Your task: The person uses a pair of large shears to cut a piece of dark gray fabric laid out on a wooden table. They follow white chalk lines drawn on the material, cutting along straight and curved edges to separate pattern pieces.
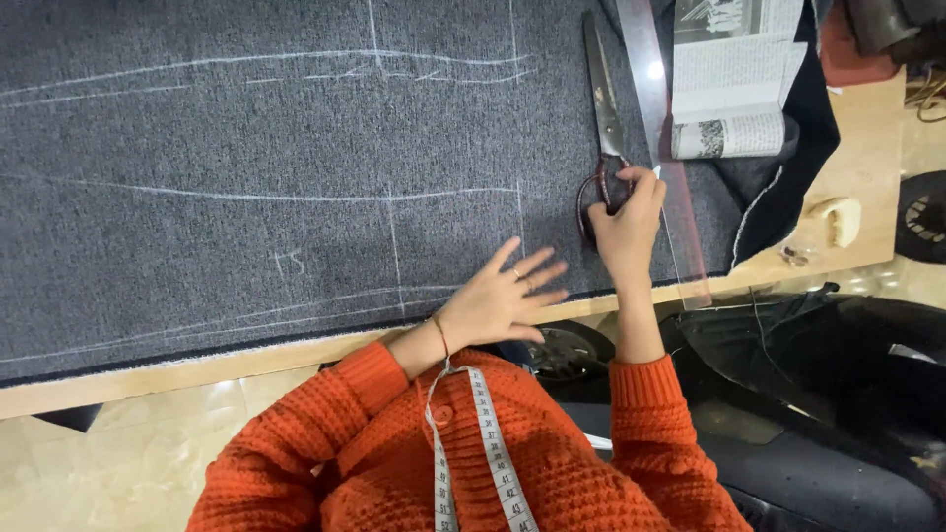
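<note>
While left hand [507, 296] is lying flat, fingers spread, on grey chalk-marked fabric [246, 148] | right hand [626, 222] is gripping scissors [603, 108] handles, blades resting on fabric nr clear ruler [658, 128] | all on table [857, 167]

Closed scissors [603, 108] flat on grey fabric [246, 236]

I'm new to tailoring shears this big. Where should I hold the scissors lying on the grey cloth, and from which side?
Probably best by the looped handles, at the end nearest the table edge, coming from that near side. The scissors lie flat on the cloth, blades pointing away, loops toward the person. The right hand already has fingers at the loops.
</note>
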